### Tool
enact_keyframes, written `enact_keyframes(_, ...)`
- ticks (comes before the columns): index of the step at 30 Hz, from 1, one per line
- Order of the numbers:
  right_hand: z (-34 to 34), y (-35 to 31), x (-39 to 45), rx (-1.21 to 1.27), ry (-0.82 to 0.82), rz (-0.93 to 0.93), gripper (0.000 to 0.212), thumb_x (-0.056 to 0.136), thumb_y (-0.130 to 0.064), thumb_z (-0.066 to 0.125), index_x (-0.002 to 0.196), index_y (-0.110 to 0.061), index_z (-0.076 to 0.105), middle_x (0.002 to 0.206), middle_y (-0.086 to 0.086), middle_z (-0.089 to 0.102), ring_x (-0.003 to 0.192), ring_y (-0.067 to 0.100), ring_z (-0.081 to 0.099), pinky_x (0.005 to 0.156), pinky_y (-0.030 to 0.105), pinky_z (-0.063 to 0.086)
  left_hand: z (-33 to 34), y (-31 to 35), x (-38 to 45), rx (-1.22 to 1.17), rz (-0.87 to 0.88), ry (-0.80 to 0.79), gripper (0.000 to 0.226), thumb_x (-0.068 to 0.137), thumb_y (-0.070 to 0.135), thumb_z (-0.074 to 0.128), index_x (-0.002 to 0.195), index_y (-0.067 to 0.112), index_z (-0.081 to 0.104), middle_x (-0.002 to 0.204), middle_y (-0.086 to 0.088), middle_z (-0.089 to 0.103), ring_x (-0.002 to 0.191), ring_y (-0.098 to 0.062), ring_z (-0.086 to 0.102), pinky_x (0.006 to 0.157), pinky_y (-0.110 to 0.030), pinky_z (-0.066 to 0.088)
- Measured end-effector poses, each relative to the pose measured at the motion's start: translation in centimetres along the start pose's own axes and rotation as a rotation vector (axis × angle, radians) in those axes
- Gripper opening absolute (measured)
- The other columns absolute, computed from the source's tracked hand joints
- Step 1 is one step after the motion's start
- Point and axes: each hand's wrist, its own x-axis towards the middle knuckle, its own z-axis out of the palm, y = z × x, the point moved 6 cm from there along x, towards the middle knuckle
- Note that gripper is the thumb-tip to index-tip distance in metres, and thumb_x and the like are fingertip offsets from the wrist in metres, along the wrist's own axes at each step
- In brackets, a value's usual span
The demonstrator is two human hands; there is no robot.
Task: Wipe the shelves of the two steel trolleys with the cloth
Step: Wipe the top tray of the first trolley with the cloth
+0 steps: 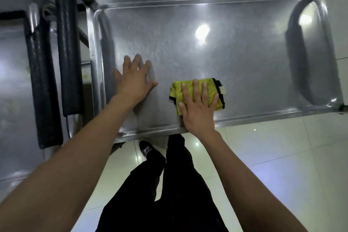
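The right hand (197, 105) lay flat, fingers spread, pressing the folded yellow-green cloth (195, 92) onto the near edge of the shiny steel trolley shelf (235, 58), whose unwiped length ran rightward, while the left hand (134, 79) rested splayed beside it.

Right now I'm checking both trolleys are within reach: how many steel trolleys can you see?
2. One trolley is straight ahead, its top shelf under both hands and the cloth. The second trolley stands at the left, only partly in frame, its lower shelves hidden.
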Motion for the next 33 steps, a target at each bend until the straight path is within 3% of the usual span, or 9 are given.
enact_keyframes(7,-3.9,-3.9,13.9,0.072,-0.014,-0.025,0.059,0.106,-0.049,0.021,0.16,-0.038,-0.002,0.168,0.001,-0.015,0.153,0.031,-0.018,0.113,0.068,-0.015,0.2,0.2,-0.2,-0.029,-0.077,-0.035,0.074,0.093,0.061,0.053,0.154,0.039,0.019,0.167,0.004,0.001,0.154,-0.028,-0.008,0.112,-0.073,0.014)
enact_keyframes(11,-6.0,-6.0,21.2,0.063,0.017,-0.044,0.06,0.106,-0.048,0.022,0.16,-0.036,-0.001,0.168,0.003,-0.013,0.153,0.033,-0.016,0.115,0.068,-0.014,0.0,0.4,-0.3,-0.03,-0.089,-0.04,0.075,0.092,0.062,0.053,0.154,0.039,0.019,0.167,0.002,0.001,0.154,-0.03,-0.008,0.113,-0.074,0.013)
enact_keyframes(19,-8.9,-8.2,31.2,0.049,0.068,-0.105,0.061,0.104,-0.049,0.023,0.16,-0.036,0.002,0.169,0.006,-0.007,0.154,0.036,-0.011,0.114,0.069,-0.01,0.7,0.3,0.2,0.038,-0.098,-0.114,0.077,0.095,0.064,0.041,0.157,0.037,0.003,0.167,0.001,-0.015,0.152,-0.031,-0.021,0.114,-0.074,0.009)
enact_keyframes(25,-8.2,-7.8,29.3,0.045,0.074,-0.133,0.061,0.103,-0.051,0.022,0.16,-0.035,0.006,0.169,0.004,-0.005,0.154,0.033,-0.009,0.118,0.066,-0.007,0.7,0.0,0.2,0.009,-0.088,-0.116,0.077,0.095,0.064,0.043,0.156,0.038,0.005,0.166,0.003,-0.015,0.152,-0.029,-0.02,0.113,-0.075,0.012)
enact_keyframes(29,-5.8,-6.3,21.3,0.049,0.068,-0.156,0.059,0.104,-0.052,0.023,0.16,-0.039,0.008,0.169,0.002,-0.002,0.155,0.029,-0.007,0.119,0.064,-0.006,0.8,-0.2,-0.4,0.065,-0.046,-0.083,0.077,0.096,0.067,0.036,0.158,0.035,0.002,0.167,0.002,-0.013,0.153,-0.03,-0.015,0.111,-0.076,0.016)
enact_keyframes(33,-2.7,-4.2,10.9,0.04,0.061,-0.117,0.061,0.103,-0.054,0.024,0.159,-0.039,0.005,0.169,0.0,-0.004,0.155,0.026,-0.01,0.119,0.065,-0.004,0.4,-0.4,-0.2,0.019,-0.018,-0.106,0.071,0.101,0.054,0.041,0.159,0.036,0.004,0.167,0.006,-0.013,0.153,-0.027,-0.014,0.113,-0.073,0.016)
